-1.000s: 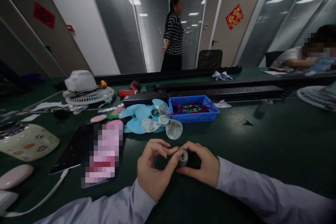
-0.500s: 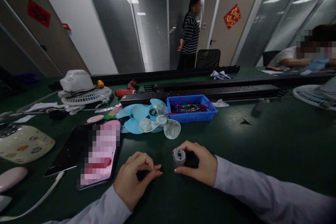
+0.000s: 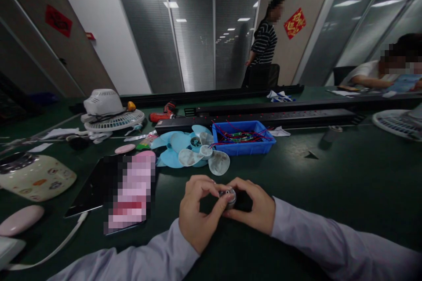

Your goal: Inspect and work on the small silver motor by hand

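Note:
A small grey metal motor [image 3: 230, 197] stands on the dark green table [image 3: 329, 184] between my two hands. My right hand [image 3: 253, 205] wraps around it from the right, thumb and fingers on its body. From the left, my left hand [image 3: 198, 210] pinches at the motor's top face with thumb and fingertips. Whether a small part is held in that pinch cannot be told. Both sleeves are pale lilac.
Pale blue and clear fan blades [image 3: 194, 151] and a blue bin [image 3: 242, 138] of red-wired boards lie just beyond my hands. A blurred phone [image 3: 128, 191] lies left; a white fan [image 3: 108, 112], a red screwdriver [image 3: 161, 114] and black power strips [image 3: 263, 118] sit farther back. A person walks behind; another sits far right.
My left hand, which had dropped to the table left of the motor, has come back up onto the motor's top. The person in the striped shirt has walked right.

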{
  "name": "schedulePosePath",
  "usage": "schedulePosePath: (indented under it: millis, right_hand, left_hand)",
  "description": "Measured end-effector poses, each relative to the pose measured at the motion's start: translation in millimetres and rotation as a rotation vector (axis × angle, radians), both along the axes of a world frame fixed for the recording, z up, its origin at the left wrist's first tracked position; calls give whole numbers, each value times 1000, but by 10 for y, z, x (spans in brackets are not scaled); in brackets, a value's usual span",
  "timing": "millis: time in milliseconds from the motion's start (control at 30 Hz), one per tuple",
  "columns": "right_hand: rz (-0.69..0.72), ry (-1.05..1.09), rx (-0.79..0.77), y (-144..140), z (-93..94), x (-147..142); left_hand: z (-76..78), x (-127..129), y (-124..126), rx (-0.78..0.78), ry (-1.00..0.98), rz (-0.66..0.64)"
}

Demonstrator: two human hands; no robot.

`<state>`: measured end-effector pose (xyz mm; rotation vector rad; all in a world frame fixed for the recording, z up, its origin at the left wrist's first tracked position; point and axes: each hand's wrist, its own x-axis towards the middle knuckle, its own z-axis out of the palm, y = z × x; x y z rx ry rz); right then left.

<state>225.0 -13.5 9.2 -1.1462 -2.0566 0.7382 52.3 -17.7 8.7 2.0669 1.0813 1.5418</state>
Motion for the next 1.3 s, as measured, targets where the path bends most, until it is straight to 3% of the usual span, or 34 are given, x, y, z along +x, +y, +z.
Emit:
schedulePosePath:
  millis: [567, 833, 967, 1067, 1167, 1300]
  right_hand:
    - [9, 27, 21, 23, -62, 2]
    - [27, 37, 23, 8, -39, 10]
    - [18, 12, -9, 5, -7, 12]
    - [11, 0, -43, -5, 18, 12]
    - [-2, 7, -66, -13, 27, 12]
    - [-29, 25, -75, -18, 23, 5]
  left_hand:
    - [-16, -4, 17, -110, -21, -142]
    - [56, 80, 47, -106, -74, -72]
    - [92, 84, 29, -91, -224, -57]
    - [96, -87, -16, -91, -263, -13]
    - [6, -424, -81, -171, -76, 33]
    - [-179, -832, -159, -392, 174, -86]
